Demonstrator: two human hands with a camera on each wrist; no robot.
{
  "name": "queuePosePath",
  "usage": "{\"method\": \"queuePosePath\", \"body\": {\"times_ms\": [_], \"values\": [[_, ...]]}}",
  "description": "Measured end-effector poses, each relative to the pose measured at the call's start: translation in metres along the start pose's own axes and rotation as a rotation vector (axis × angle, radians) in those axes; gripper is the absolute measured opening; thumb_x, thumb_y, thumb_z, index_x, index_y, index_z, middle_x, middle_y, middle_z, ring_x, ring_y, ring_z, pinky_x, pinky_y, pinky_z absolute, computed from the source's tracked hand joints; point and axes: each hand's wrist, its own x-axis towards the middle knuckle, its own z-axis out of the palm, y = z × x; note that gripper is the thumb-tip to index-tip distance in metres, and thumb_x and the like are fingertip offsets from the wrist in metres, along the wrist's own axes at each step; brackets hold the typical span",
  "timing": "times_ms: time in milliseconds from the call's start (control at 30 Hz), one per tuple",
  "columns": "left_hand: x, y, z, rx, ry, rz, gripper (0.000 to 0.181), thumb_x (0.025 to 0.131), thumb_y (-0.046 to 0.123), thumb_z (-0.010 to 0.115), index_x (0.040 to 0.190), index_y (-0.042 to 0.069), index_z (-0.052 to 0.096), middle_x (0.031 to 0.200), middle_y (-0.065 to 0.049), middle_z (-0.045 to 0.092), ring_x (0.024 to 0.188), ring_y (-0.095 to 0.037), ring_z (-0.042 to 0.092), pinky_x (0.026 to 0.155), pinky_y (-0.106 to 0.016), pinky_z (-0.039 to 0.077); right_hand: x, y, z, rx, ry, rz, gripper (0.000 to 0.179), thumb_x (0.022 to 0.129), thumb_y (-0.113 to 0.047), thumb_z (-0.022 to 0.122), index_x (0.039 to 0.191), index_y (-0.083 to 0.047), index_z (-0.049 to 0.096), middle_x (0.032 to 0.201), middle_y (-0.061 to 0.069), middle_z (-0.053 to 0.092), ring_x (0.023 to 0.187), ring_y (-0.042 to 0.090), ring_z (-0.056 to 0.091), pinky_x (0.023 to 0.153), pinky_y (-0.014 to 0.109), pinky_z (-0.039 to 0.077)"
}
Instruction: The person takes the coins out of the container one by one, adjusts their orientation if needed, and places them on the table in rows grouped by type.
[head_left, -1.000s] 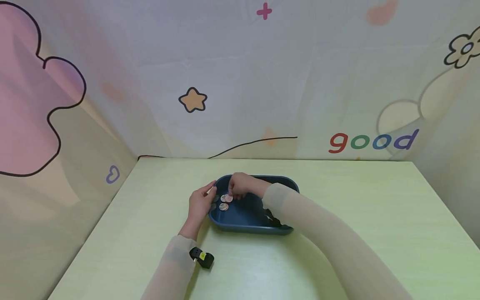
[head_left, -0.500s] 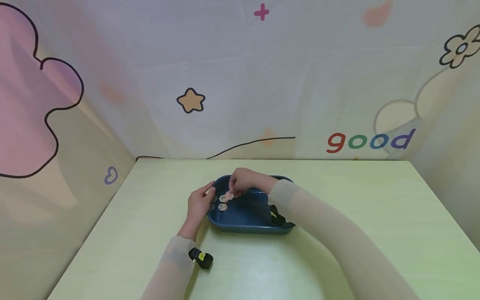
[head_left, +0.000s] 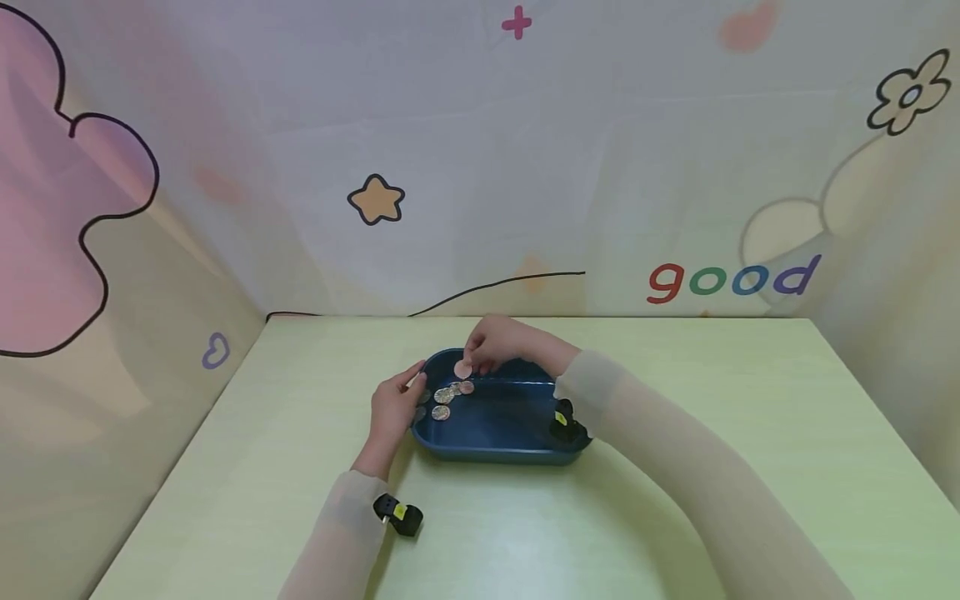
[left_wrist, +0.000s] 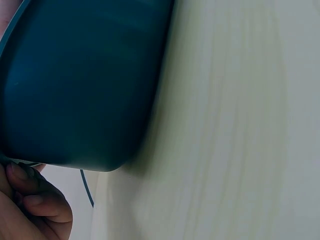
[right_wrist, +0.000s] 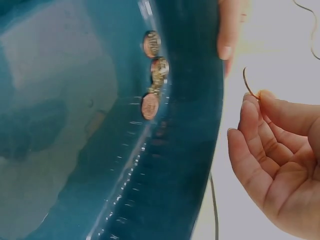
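Note:
A dark blue tray (head_left: 497, 456) with rounded corners sits on the table. My left hand (head_left: 392, 410) grips its left end, thumb at the rim; in the left wrist view the curled fingers (left_wrist: 47, 205) are close against the tray's end wall (left_wrist: 85, 95). My right hand (head_left: 497, 343) pinches a round coin (head_left: 462, 369) between thumb and fingertips, above the tray's back left rim. Edge-on, the pinched coin (right_wrist: 249, 84) shows as a thin curve in the right wrist view. Several shiny coins (head_left: 444, 396) lie at the tray's left end, some overlapping, including a copper-coloured coin (right_wrist: 149, 106).
The pale green table (head_left: 480, 533) extends around the tray. Behind it hangs a printed cloth backdrop (head_left: 480, 167) with a star and the word "good". Small black wrist cameras (head_left: 400, 515) are strapped to both sleeves.
My right hand has risen up and back from the tray floor, lifting a coin away from the others and uncovering coins beneath. My left hand keeps its grip on the tray.

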Motion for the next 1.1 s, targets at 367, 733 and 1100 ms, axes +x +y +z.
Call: {"method": "queuePosePath", "body": {"times_ms": [367,733,1100], "values": [[0.0,-0.003,-0.002,-0.013,0.0,0.012,0.035,0.101,0.02,0.062,0.133,0.009,0.069,0.065,-0.011,0.059,0.056,-0.008,0.041,0.057,-0.025,0.035,-0.025,0.012,-0.011,0.089,0.064,0.006,0.021,0.101,-0.016,0.064,0.101,0.001,0.076,0.094,0.012,0.075,0.086,0.026,0.075,0.081,0.032,0.062],[-0.001,-0.002,-0.002,-0.01,0.001,-0.003,0.035,0.101,0.021,0.062,0.133,0.009,0.069,0.072,-0.019,0.065,0.055,-0.007,0.041,0.055,-0.024,0.035,-0.062,0.032,-0.017,0.125,0.112,0.019,0.022,0.102,-0.013,0.061,0.105,0.003,0.075,0.096,0.014,0.075,0.081,0.018,0.071,0.082,0.033,0.062],[-0.003,0.002,-0.003,-0.02,-0.007,-0.011,0.035,0.101,0.02,0.062,0.133,0.009,0.069,0.07,-0.016,0.064,0.054,-0.008,0.04,0.053,-0.022,0.033,-0.081,0.058,-0.013,0.192,0.19,0.053,0.022,0.101,-0.013,0.062,0.11,0.005,0.072,0.1,0.016,0.074,0.08,0.015,0.069,0.085,0.037,0.062]]}}
